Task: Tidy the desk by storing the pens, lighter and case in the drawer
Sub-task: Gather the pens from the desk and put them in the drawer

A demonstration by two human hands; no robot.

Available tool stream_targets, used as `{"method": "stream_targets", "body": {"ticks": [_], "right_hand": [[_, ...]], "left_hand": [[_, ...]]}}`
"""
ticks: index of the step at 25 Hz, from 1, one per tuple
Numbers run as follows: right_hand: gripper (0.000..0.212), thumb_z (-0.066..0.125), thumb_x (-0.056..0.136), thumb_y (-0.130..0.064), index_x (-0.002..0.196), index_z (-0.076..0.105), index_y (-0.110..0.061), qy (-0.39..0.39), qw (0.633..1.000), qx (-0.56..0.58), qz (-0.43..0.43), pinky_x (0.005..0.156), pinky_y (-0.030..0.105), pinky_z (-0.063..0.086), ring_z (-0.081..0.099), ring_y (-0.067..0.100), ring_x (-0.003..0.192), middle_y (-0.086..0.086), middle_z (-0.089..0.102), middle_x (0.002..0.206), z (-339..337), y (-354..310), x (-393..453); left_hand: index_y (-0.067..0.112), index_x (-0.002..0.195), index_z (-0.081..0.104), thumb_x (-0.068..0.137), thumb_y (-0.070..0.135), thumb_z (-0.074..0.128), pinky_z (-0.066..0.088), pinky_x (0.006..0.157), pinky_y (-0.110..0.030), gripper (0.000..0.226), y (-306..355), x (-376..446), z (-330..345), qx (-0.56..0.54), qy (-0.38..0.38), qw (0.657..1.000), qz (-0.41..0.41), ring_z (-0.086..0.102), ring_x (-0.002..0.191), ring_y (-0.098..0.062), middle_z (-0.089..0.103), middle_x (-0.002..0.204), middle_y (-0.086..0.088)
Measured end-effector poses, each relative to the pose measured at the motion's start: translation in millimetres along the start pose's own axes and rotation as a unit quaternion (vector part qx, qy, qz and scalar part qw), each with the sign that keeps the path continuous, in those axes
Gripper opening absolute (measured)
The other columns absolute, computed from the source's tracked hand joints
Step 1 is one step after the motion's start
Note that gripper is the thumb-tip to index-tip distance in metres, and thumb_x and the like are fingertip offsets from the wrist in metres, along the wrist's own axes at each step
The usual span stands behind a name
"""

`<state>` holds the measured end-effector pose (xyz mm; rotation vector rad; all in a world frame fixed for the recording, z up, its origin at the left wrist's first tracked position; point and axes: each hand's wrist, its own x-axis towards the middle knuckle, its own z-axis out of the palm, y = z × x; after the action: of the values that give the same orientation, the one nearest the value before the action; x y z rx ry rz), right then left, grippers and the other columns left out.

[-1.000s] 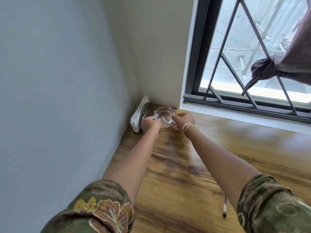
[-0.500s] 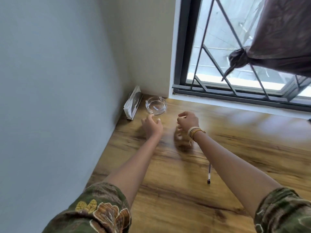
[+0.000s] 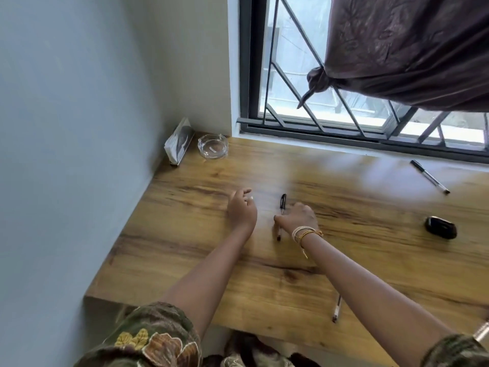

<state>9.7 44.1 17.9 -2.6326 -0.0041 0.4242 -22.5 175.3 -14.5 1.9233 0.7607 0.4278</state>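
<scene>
A black pen (image 3: 282, 205) lies on the wooden desk (image 3: 370, 247). My right hand (image 3: 297, 219) is down on it, thumb and fingers pinched around the middle of its barrel. My left hand (image 3: 242, 210) hovers just left of it, fingers loosely apart and holding nothing. A second pen (image 3: 430, 176) lies far right near the window sill. A third pen (image 3: 336, 308) shows at the front edge, partly hidden by my right forearm. A dark oval case (image 3: 440, 227) sits at the right. No drawer is in view.
A glass ashtray (image 3: 213, 146) and a tissue pack (image 3: 178, 141) stand in the far left corner against the wall. A barred window (image 3: 330, 123) runs behind the desk, with a knotted brown curtain (image 3: 397, 49) hanging above the right side.
Both hands let go of the ashtray in the corner and drew back toward me. My right hand came down on the black pen. The view swung right and down, showing more of the desk.
</scene>
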Motion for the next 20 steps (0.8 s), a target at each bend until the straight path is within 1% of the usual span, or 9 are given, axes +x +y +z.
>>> {"method": "stream_targets", "body": {"ticks": [2, 4, 7, 9, 10, 13, 17, 19, 20], "right_hand": [[0.025, 0.067, 0.068, -0.033, 0.077, 0.066, -0.01, -0.003, 1.0, 0.005, -0.028, 0.069, 0.026, 0.046, 0.063, 0.027, 0.082, 0.01, 0.069, 0.086, -1.6, 8.5, -12.5], [0.012, 0.071, 0.068, -0.029, 0.066, 0.069, -0.018, -0.001, 0.996, 0.081, -0.025, 0.066, 0.023, 0.044, 0.06, 0.022, 0.072, 0.005, 0.069, 0.072, -4.8, 16.4, -24.9], [0.019, 0.076, 0.07, -0.029, 0.055, 0.066, -0.022, -0.038, 0.973, 0.226, -0.018, 0.065, 0.027, 0.054, 0.064, 0.014, 0.058, 0.001, 0.069, 0.057, -3.9, 33.9, -43.5], [0.02, 0.08, 0.07, -0.032, 0.058, 0.069, -0.021, -0.042, 0.96, 0.276, -0.027, 0.067, 0.033, 0.06, 0.067, 0.013, 0.057, 0.003, 0.071, 0.06, -3.1, 48.5, -54.6], [0.018, 0.08, 0.071, -0.033, 0.063, 0.072, -0.02, -0.045, 0.957, 0.286, -0.036, 0.067, 0.032, 0.061, 0.068, 0.012, 0.059, 0.003, 0.072, 0.063, -5.0, 58.2, -60.5], [0.013, 0.077, 0.076, -0.032, 0.082, 0.077, -0.02, -0.033, 0.97, 0.225, -0.084, 0.067, 0.023, 0.055, 0.068, 0.009, 0.071, -0.003, 0.074, 0.076, -13.5, 88.3, -75.6], [0.022, 0.074, 0.075, -0.032, 0.089, 0.066, -0.018, 0.066, 0.986, 0.142, -0.059, 0.075, 0.027, 0.048, 0.06, 0.017, 0.087, -0.001, 0.064, 0.09, -23.4, 124.7, -84.7], [0.034, 0.073, 0.077, -0.033, 0.099, 0.057, -0.014, 0.069, 0.994, 0.088, -0.011, 0.079, 0.031, 0.045, 0.055, 0.022, 0.092, 0.003, 0.054, 0.099, -26.4, 138.9, -89.1], [0.036, 0.072, 0.078, -0.031, 0.103, 0.054, -0.012, 0.064, 0.996, 0.069, 0.007, 0.08, 0.032, 0.046, 0.056, 0.025, 0.094, 0.006, 0.054, 0.102, -27.2, 144.0, -91.2]], "left_hand": [[0.008, 0.107, 0.066, 0.088, 0.005, 0.053, 0.05, 0.088, -0.032, 0.023, 0.5, -15.7, 4.0, 0.004, -0.007, 1.0, 0.005, 0.063, 0.094, -0.025, 0.062, 0.11, -0.013], [0.007, 0.104, 0.068, 0.087, 0.011, 0.059, 0.05, 0.086, -0.032, 0.02, -0.3, -30.7, 7.6, 0.01, -0.02, 1.0, -0.007, 0.064, 0.091, -0.025, 0.065, 0.106, -0.014], [0.01, 0.088, 0.073, 0.086, 0.026, 0.068, 0.05, 0.076, -0.034, 0.017, 7.5, -51.9, 11.9, -0.025, -0.091, 0.994, -0.06, 0.062, 0.075, -0.02, 0.071, 0.084, -0.01], [0.013, 0.074, 0.069, 0.084, 0.023, 0.072, 0.056, 0.073, -0.042, 0.014, 14.4, -63.8, 14.2, -0.094, -0.141, 0.979, -0.114, 0.062, 0.062, -0.021, 0.068, 0.068, -0.009], [0.013, 0.071, 0.067, 0.082, 0.019, 0.074, 0.057, 0.071, -0.044, 0.014, 17.3, -71.3, 15.1, -0.119, -0.155, 0.972, -0.132, 0.063, 0.058, -0.022, 0.067, 0.066, -0.01], [0.008, 0.068, 0.066, 0.083, 0.01, 0.073, 0.06, 0.066, -0.037, 0.016, 22.8, -95.9, 16.3, -0.132, -0.183, 0.964, -0.14, 0.065, 0.056, -0.023, 0.067, 0.068, -0.013], [0.001, 0.076, 0.065, 0.084, 0.006, 0.071, 0.061, 0.068, -0.044, 0.011, 26.0, -130.5, 22.5, -0.161, -0.199, 0.953, -0.164, 0.067, 0.064, -0.032, 0.068, 0.078, -0.019], [-0.004, 0.087, 0.065, 0.084, 0.007, 0.072, 0.061, 0.061, -0.038, 0.013, 25.1, -145.5, 27.1, -0.157, -0.209, 0.949, -0.174, 0.067, 0.062, -0.03, 0.068, 0.082, -0.022], [-0.006, 0.093, 0.065, 0.084, 0.008, 0.072, 0.061, 0.058, -0.035, 0.018, 24.0, -151.3, 29.7, -0.152, -0.217, 0.948, -0.177, 0.067, 0.06, -0.029, 0.068, 0.084, -0.023]]}}
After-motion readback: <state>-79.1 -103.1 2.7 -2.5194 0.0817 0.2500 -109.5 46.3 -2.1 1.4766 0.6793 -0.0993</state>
